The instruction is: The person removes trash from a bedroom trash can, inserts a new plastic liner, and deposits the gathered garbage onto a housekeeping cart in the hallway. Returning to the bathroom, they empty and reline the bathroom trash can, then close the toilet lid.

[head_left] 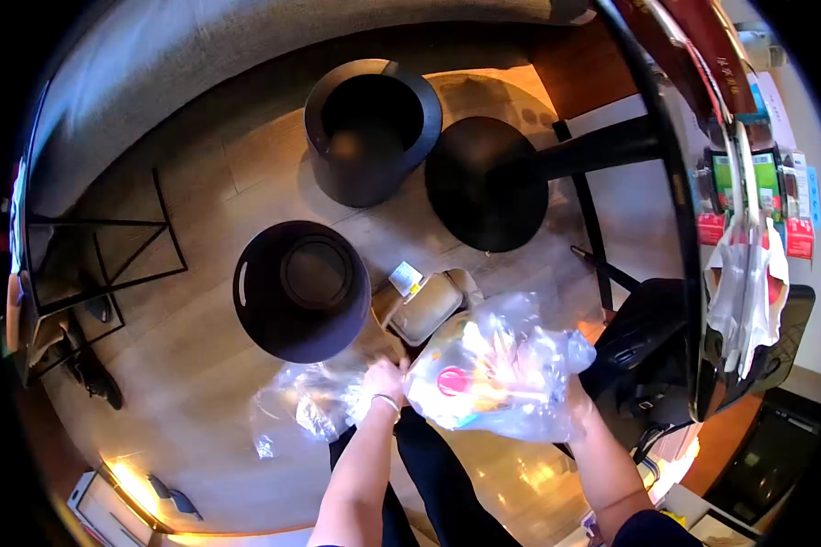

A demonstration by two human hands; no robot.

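A clear plastic bag (493, 401) with a round red patch and orange and blue bits showing through it is spread between my hands. My left hand (385, 378), with a bracelet at the wrist, is closed at the bag's left edge. Through the shiny plastic I see my right hand (518, 365), apparently inside the bag; glare hides how its fingers are bent. Crumpled clear plastic (312, 406) hangs or lies just left of my left hand. Beyond the bag, on the floor, lie an open container like a takeaway tray (426, 310) and a small white carton (405, 278).
A dark bin (303, 342) stands close in front of me. Farther off are a black cylindrical container (360, 178) and a round black table base (483, 205). A sofa (219, 77) lines the back; a black wire frame (109, 221) is left, a black bag (643, 342) right.
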